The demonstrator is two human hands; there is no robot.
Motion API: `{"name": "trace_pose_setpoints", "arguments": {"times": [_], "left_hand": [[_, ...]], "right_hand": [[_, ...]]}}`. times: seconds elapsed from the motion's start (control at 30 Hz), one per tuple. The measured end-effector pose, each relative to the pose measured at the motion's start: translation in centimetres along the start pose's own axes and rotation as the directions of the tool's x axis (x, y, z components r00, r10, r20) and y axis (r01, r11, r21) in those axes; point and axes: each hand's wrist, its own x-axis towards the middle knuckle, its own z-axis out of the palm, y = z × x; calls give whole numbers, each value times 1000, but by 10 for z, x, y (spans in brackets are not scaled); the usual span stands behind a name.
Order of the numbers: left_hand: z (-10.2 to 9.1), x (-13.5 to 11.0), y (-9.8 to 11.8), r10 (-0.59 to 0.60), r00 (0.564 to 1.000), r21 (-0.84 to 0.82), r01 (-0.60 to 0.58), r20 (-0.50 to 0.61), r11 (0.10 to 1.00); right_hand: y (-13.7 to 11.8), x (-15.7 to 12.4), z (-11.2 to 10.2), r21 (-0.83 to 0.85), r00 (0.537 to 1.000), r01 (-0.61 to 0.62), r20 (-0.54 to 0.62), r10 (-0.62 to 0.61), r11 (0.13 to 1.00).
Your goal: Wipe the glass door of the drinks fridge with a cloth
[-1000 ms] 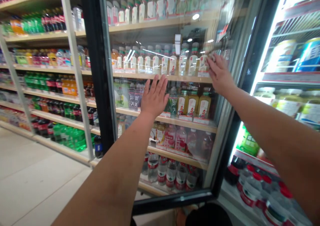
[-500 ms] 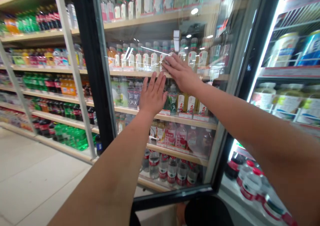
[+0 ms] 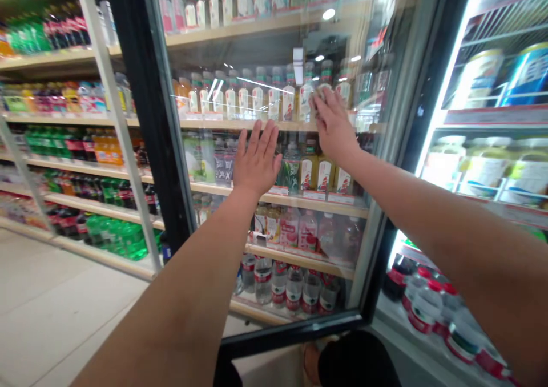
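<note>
Our left hand splays empty on glass door; right hand clutches cloth; uneven pushing could swing the door.

The left hand lies flat on the glass door; the right hand holds a pale cloth against it.

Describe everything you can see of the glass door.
The glass door is clear, with a black frame, standing open beside a lit cooler. Light reflections streak it, and shelved bottles show through. The left hand looks flat against it; the right hand holds a crumpled, pale cloth to it. Its top edge is out of view.
</note>
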Motion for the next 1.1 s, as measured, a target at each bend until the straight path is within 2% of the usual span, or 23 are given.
{"name": "trace_pose_setpoints", "arguments": {"times": [0.13, 0.23, 0.37, 0.53, 0.67, 0.8, 0.9, 1.0, 1.1], "left_hand": [[11, -3, -9, 47, 996, -17, -49, -80, 999], [13, -3, -12, 57, 993, -12, -58, -99, 998], [7, -3, -8, 72, 991, 14, -70, -116, 997], [5, -7, -7, 93, 984, 11, -93, -155, 996], [8, -6, -8, 187, 958, 11, -190, -217, 982], [11, 7, 8, 180, 948, -19, -192, -264, 981], [16, 20, 19, 204, 955, 1, -208, -215, 978], [18, 29, 9, 304, 944, 32, -303, -124, 953], [11, 36, -19, 347, 932, 32, -345, -103, 938]], "right_hand": [[-58, -16, 15, 116, 963, 206, 152, -222, 972], [-76, -20, 17, 206, 942, 279, 129, -309, 938], [-54, -15, 12, 144, 931, 328, 122, -345, 934], [-18, -17, 10, -66, 947, 271, 198, -254, 960], [-14, -24, 16, -160, 945, 297, 188, -267, 941], [-15, -29, 22, -190, 944, 321, 149, -296, 928], [-13, -29, 24, -173, 951, 300, 125, -281, 938], [-4, -29, 23, -137, 952, 298, 119, -283, 945], [5, -30, 20, -101, 934, 342, 143, -327, 934]]}}
